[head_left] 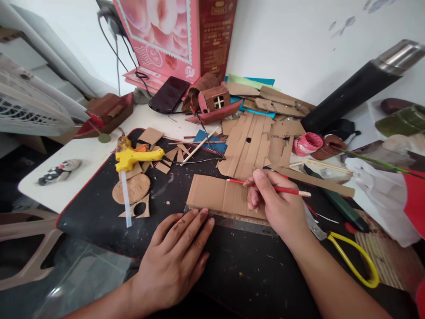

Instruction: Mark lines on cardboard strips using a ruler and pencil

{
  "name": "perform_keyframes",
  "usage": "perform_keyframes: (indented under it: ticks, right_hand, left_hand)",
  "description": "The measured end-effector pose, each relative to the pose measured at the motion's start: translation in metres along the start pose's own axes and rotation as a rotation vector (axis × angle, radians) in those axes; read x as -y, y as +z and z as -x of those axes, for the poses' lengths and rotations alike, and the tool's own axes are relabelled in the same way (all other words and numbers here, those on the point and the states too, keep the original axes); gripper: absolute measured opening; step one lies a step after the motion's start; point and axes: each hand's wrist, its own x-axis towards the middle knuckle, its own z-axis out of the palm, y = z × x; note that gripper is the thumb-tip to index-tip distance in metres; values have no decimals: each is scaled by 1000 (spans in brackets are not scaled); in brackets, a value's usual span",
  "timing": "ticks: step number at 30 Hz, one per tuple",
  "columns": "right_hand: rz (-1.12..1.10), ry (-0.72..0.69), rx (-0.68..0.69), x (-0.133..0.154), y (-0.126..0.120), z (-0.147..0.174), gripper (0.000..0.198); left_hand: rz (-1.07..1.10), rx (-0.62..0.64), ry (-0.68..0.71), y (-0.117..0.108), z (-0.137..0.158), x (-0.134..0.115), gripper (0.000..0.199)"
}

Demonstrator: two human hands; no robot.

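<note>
A rectangular piece of brown cardboard lies on the black mat in front of me. A dark ruler runs along its near edge. My left hand lies flat, its fingertips on the ruler's left end and the cardboard's edge. Above the cardboard's right part, my right hand is closed round a red pencil, which points left and slants across the board. My right palm and wrist hide the ruler's right end.
On the left lies a yellow glue gun among cardboard scraps. Scissors with yellow handles rest by my right forearm. Behind are stacked cardboard strips, a small model boat, a phone and a leaning black flask.
</note>
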Motion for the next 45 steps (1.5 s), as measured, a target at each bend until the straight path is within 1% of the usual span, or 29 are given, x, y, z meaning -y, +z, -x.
perform_keyframes:
  ticks: [14, 27, 38, 45]
  right_hand:
    - [26, -10, -1, 1, 0, 1, 44]
    - [85, -33, -16, 4, 1, 4, 44]
    - [25, -75, -62, 10, 1, 2, 45]
    - [22, -68, -69, 11, 1, 2, 45]
  left_hand:
    - [17, -20, -1, 0, -1, 1, 40]
    - [27, -3, -4, 1, -1, 1, 42]
    - [31, -10, -5, 1, 0, 1, 44]
    - [13, -7, -9, 1, 1, 1, 46]
